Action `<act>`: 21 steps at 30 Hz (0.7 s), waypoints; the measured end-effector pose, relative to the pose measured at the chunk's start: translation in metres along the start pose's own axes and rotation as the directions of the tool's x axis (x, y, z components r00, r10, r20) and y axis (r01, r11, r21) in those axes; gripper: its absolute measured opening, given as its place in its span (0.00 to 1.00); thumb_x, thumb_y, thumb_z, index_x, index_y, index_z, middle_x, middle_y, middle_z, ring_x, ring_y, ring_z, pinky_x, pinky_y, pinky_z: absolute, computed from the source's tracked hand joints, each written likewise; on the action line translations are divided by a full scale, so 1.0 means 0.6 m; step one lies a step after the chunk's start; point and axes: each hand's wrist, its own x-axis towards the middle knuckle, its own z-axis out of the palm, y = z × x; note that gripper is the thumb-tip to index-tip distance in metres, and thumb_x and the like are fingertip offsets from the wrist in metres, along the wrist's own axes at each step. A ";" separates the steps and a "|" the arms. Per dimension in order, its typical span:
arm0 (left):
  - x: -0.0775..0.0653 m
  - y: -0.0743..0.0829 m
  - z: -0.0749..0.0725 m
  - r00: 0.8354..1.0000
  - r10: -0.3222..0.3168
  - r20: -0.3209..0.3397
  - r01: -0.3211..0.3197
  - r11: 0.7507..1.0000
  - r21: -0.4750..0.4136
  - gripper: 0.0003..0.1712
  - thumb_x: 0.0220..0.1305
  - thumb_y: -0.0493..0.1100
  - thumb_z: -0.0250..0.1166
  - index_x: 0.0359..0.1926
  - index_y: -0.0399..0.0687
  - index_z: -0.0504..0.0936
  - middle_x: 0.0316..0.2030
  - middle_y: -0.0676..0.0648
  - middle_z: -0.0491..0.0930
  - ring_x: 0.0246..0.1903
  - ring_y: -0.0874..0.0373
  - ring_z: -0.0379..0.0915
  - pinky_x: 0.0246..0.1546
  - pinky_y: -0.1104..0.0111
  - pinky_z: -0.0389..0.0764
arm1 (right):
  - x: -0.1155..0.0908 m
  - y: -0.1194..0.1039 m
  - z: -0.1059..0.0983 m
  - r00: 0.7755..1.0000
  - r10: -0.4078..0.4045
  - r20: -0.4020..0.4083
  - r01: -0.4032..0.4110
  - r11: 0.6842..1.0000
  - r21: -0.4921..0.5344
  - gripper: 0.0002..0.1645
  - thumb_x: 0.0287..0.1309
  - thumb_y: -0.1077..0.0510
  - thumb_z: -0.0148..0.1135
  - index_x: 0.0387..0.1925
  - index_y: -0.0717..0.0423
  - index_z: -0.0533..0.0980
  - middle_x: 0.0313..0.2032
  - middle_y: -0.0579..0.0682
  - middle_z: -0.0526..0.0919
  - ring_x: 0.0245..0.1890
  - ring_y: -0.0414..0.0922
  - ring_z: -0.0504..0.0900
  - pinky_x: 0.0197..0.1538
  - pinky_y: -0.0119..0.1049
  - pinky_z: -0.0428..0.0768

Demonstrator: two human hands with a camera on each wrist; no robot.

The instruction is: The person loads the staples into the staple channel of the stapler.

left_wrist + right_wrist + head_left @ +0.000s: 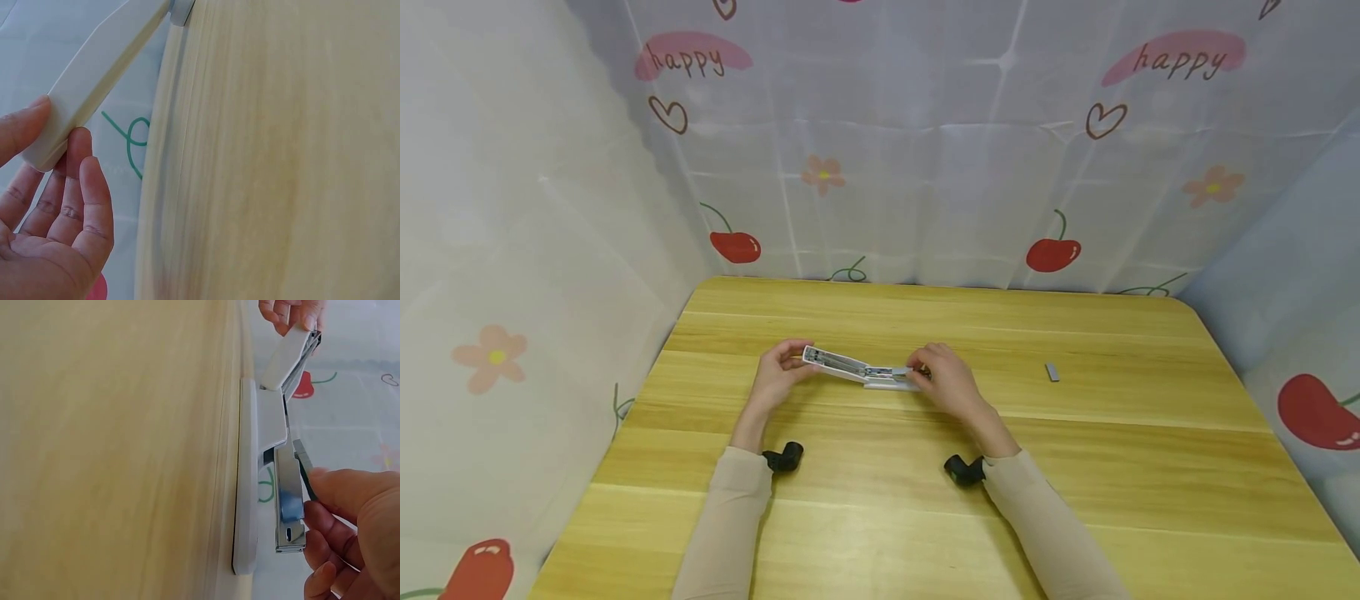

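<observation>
A white stapler (842, 364) stands on the table, its top cover swung up to the left. My left hand (771, 382) pinches the far end of that cover (94, 75) between thumb and fingers. In the right wrist view the metal staple channel (289, 494) lies exposed above the white base (245, 487). Between thumb and fingertips, my right hand (369, 519) grips a grey strip of staples (302, 459) right alongside the channel. The fingers hide part of the strip.
Another small grey strip of staples (1052, 372) lies on the wooden table (880, 517) to the right. A black wrist camera (784, 457) sits at the left cuff and another (964, 470) at the right. A printed curtain (925, 167) hangs behind the table.
</observation>
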 end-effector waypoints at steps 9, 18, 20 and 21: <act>-0.003 -0.001 0.002 1.000 0.011 -0.005 -0.011 1.000 -0.001 0.28 0.57 0.28 0.68 0.60 0.34 0.75 0.55 0.35 0.76 0.46 0.48 0.77 0.40 0.75 0.79 | -0.002 0.002 0.006 1.000 -0.011 -0.004 0.011 1.000 -0.013 0.06 0.59 0.57 0.69 0.36 0.55 0.83 0.34 0.48 0.82 0.38 0.46 0.77 0.38 0.40 0.79; -0.003 -0.002 0.002 1.000 0.021 0.004 -0.021 1.000 -0.022 0.28 0.57 0.28 0.68 0.60 0.33 0.74 0.55 0.34 0.76 0.46 0.47 0.78 0.42 0.71 0.81 | -0.002 0.005 0.010 1.000 -0.024 -0.013 0.024 0.999 -0.022 0.06 0.58 0.56 0.69 0.37 0.52 0.84 0.36 0.49 0.81 0.39 0.47 0.77 0.38 0.39 0.79; -0.003 -0.003 0.001 1.000 0.022 0.005 -0.022 1.000 -0.021 0.28 0.58 0.28 0.68 0.61 0.33 0.74 0.55 0.34 0.76 0.46 0.47 0.78 0.42 0.71 0.81 | -0.002 0.004 0.011 1.000 -0.023 -0.017 0.023 0.999 -0.026 0.06 0.58 0.56 0.69 0.37 0.52 0.84 0.36 0.48 0.81 0.39 0.47 0.76 0.38 0.39 0.78; -0.003 -0.003 0.001 1.000 0.023 0.005 -0.022 1.000 -0.021 0.29 0.57 0.28 0.68 0.61 0.33 0.74 0.55 0.34 0.76 0.47 0.47 0.78 0.41 0.72 0.81 | -0.002 0.003 0.012 1.000 -0.023 -0.019 0.023 0.999 -0.025 0.07 0.58 0.56 0.70 0.37 0.52 0.84 0.36 0.48 0.81 0.39 0.47 0.76 0.38 0.39 0.78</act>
